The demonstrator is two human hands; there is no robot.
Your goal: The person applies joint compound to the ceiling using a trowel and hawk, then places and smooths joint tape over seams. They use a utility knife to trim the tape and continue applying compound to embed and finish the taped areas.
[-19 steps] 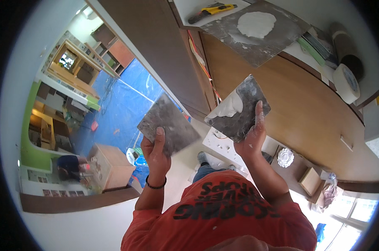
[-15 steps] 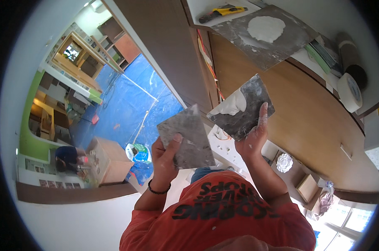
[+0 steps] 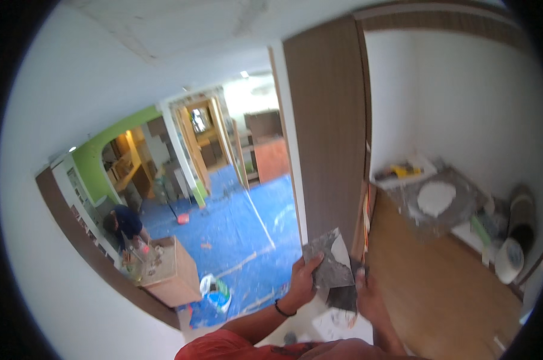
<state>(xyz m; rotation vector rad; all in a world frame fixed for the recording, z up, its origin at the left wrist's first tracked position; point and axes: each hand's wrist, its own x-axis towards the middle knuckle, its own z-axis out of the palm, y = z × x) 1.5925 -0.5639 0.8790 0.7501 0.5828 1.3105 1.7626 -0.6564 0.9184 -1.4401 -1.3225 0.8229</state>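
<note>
My left hand [image 3: 304, 281] grips a flat, four-sided grey putty scraper [image 3: 328, 270], its thumb on the face. White putty [image 3: 341, 249] covers the scraper's right edge. My right hand [image 3: 369, 295] is closed on a second, darker putty scraper [image 3: 342, 298], partly hidden behind and below the first. The two plates overlap in this view, and I cannot tell whether they touch. To the right, on a shelf, lies a larger grey board [image 3: 403, 195] with a round mound of white putty [image 3: 436, 198].
A yellow utility knife [image 3: 406, 171] and a roll of white tape [image 3: 509, 261] lie on the shelf. A tall brown panel [image 3: 328, 132] stands ahead. Leftward, blue sheeting [image 3: 241, 228] covers the floor around a bucket [image 3: 215, 294] and wooden box [image 3: 178, 276]; another person [image 3: 126, 225] bends there.
My view has tilted up toward the room. Both hands have come closer together, the scrapers now overlapping. White putty shows on the left scraper, where its visible face was bare before.
</note>
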